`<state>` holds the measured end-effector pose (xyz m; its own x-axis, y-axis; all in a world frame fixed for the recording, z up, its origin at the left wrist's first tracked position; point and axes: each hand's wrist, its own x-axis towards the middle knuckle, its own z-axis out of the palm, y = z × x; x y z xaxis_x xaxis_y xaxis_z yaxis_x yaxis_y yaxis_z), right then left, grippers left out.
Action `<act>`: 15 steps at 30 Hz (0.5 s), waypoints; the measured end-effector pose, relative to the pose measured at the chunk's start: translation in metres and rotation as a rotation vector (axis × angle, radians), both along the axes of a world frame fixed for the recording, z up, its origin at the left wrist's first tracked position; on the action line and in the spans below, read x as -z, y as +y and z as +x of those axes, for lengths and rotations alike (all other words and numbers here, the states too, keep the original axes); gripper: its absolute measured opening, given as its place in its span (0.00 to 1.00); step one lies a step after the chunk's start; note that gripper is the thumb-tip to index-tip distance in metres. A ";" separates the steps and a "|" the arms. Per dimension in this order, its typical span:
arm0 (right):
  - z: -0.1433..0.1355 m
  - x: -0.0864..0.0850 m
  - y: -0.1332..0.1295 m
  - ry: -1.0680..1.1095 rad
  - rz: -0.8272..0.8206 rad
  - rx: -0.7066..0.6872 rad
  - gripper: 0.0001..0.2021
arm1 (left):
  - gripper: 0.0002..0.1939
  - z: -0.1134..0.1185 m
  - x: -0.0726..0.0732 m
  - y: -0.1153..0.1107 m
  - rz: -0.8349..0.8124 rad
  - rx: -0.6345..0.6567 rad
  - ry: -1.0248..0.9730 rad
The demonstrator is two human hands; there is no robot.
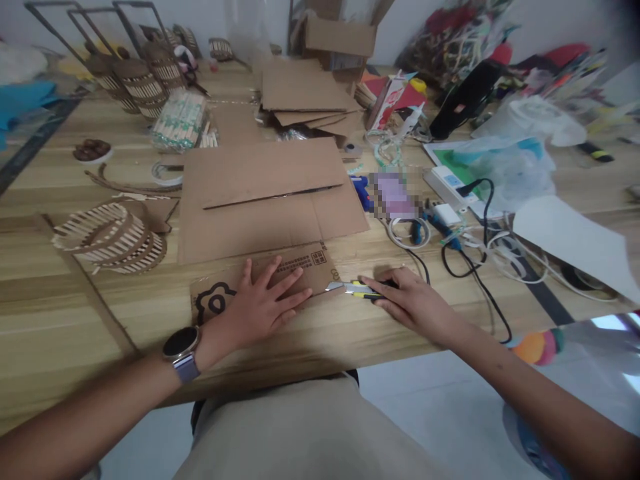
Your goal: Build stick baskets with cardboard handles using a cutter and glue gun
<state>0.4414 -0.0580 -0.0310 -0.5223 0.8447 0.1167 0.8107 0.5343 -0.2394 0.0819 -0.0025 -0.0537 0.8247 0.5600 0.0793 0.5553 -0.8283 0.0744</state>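
My left hand (270,297) lies flat with fingers spread, pressing on a printed cardboard piece (305,263) near the table's front edge. A watch is on that wrist. In my right hand (407,297) is a yellow and black utility knife (364,289), its blade out and pointing left. The blade tip meets the right end of the cardboard piece, by its front edge. Just behind lies a larger plain cardboard sheet (260,227), with a thin dark strip (273,197) across it.
Round striped baskets (110,237) stand at left, with bundled sticks (179,120) behind. Stacked cardboard (303,87) sits at the back. Cables (480,253), a power strip (447,187) and a white sheet (575,240) lie to the right.
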 end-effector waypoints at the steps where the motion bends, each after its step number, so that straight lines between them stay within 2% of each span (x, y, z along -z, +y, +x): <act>1: -0.001 0.000 -0.003 -0.001 0.004 0.008 0.23 | 0.23 0.000 0.000 0.000 -0.004 0.002 0.000; 7: -0.008 0.002 -0.012 0.021 0.036 0.056 0.23 | 0.23 0.001 -0.002 0.000 -0.035 -0.015 0.039; 15: 0.005 0.002 0.003 0.017 -0.004 0.088 0.23 | 0.25 0.030 -0.017 -0.024 -0.086 -0.197 0.069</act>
